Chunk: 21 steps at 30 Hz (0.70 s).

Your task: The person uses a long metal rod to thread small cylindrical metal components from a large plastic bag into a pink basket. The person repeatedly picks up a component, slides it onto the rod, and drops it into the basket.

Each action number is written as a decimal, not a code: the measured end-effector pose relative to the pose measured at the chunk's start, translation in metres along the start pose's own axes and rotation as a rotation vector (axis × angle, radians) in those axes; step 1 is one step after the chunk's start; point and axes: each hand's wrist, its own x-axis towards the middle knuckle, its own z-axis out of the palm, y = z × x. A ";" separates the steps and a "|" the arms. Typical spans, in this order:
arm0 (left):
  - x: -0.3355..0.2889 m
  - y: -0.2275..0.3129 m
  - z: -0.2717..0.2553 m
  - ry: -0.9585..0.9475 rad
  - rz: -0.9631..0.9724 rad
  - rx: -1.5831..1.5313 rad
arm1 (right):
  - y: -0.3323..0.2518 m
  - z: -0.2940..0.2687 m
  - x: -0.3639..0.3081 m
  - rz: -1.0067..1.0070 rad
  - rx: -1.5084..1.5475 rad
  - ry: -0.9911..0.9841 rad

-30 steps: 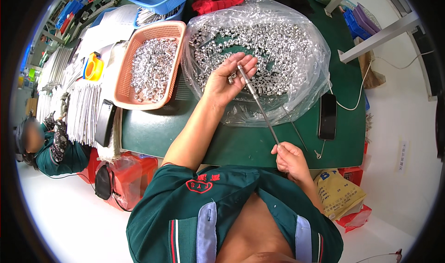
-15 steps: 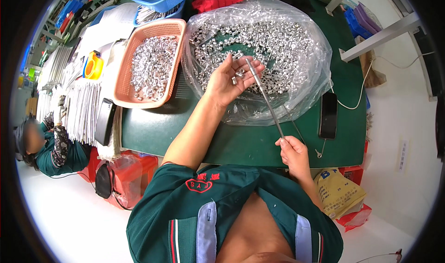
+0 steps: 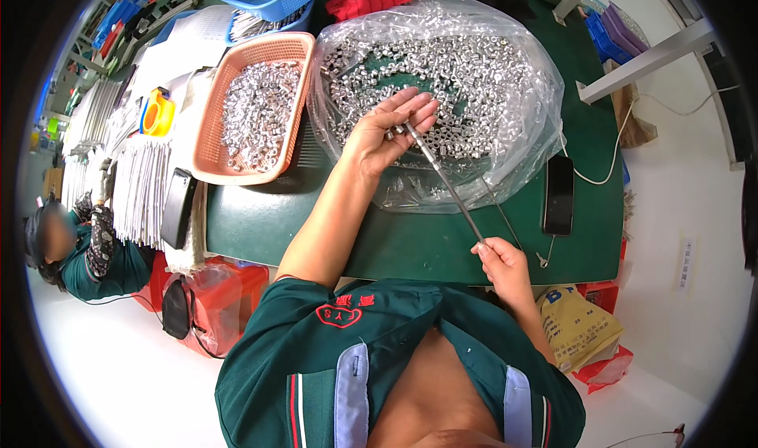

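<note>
My right hand (image 3: 504,265) is closed round the lower end of a thin metal rod (image 3: 456,194), which slants up to the left. The rod's far end meets my left hand (image 3: 379,138), which is palm up with its fingers stretched out. Small metal sleeves (image 3: 396,131) lie in that palm, partly hidden under the bent thumb at the rod's tip. Brighter sleeve-like pieces sit along the rod's upper part. Behind the hands, a clear plastic bag (image 3: 430,198) lies spread on the table, holding a heap of similar silver sleeves (image 3: 497,93).
An orange basket (image 3: 204,144) of small metal pieces stands left of the bag, with blue baskets (image 3: 276,4) behind it. A black phone (image 3: 559,197) lies at the right on the green table (image 3: 260,219). A co-worker (image 3: 110,258) sits at far left beside stacked thin strips.
My left hand has shifted slightly left, and its thumb has folded in over the sleeves. The rod's upper end has swung left and down to the thumb.
</note>
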 end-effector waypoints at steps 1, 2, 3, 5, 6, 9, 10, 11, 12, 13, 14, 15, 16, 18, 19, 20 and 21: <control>0.000 -0.001 0.000 -0.005 -0.032 -0.015 | 0.000 0.000 0.000 -0.019 -0.037 0.022; -0.001 -0.003 0.002 -0.009 -0.065 -0.030 | 0.000 0.000 0.000 -0.038 -0.075 0.044; -0.001 -0.005 0.003 -0.013 -0.096 -0.046 | -0.001 0.000 0.000 -0.057 -0.113 0.066; -0.003 -0.012 0.005 -0.051 -0.158 -0.043 | -0.003 0.005 0.004 -0.058 -0.033 0.055; -0.004 -0.015 0.006 -0.069 -0.190 -0.041 | -0.003 0.007 0.005 -0.058 0.008 0.049; -0.001 -0.013 0.005 -0.053 -0.175 -0.133 | -0.009 0.004 0.005 0.050 0.146 0.005; -0.002 -0.012 0.005 -0.045 -0.169 -0.163 | -0.010 0.003 0.005 0.049 0.169 0.003; -0.004 -0.010 0.007 -0.020 -0.134 -0.144 | -0.011 0.001 0.005 0.047 0.191 0.000; -0.004 -0.008 0.006 -0.013 -0.130 -0.170 | -0.011 -0.003 0.004 0.047 0.211 0.001; -0.004 -0.006 0.008 0.008 -0.131 -0.188 | -0.012 -0.007 0.002 0.039 0.203 -0.007; -0.004 -0.003 0.008 0.029 -0.132 -0.207 | -0.012 -0.010 -0.001 0.039 0.173 -0.007; -0.003 -0.002 0.006 0.036 -0.111 -0.202 | -0.012 -0.014 -0.003 0.035 0.142 -0.009; -0.001 -0.001 0.004 0.044 -0.090 -0.196 | -0.012 -0.017 -0.006 0.032 0.111 -0.010; -0.001 0.001 0.002 0.037 -0.054 -0.152 | -0.010 -0.020 -0.011 0.033 0.076 -0.011; -0.001 0.002 0.003 0.023 -0.039 -0.113 | -0.009 -0.021 -0.013 0.035 0.076 -0.019; -0.001 0.003 0.003 0.008 -0.025 -0.073 | -0.009 -0.022 -0.014 0.038 0.076 -0.027; 0.000 0.004 0.002 -0.043 -0.036 -0.130 | -0.009 -0.023 -0.014 0.026 0.058 -0.029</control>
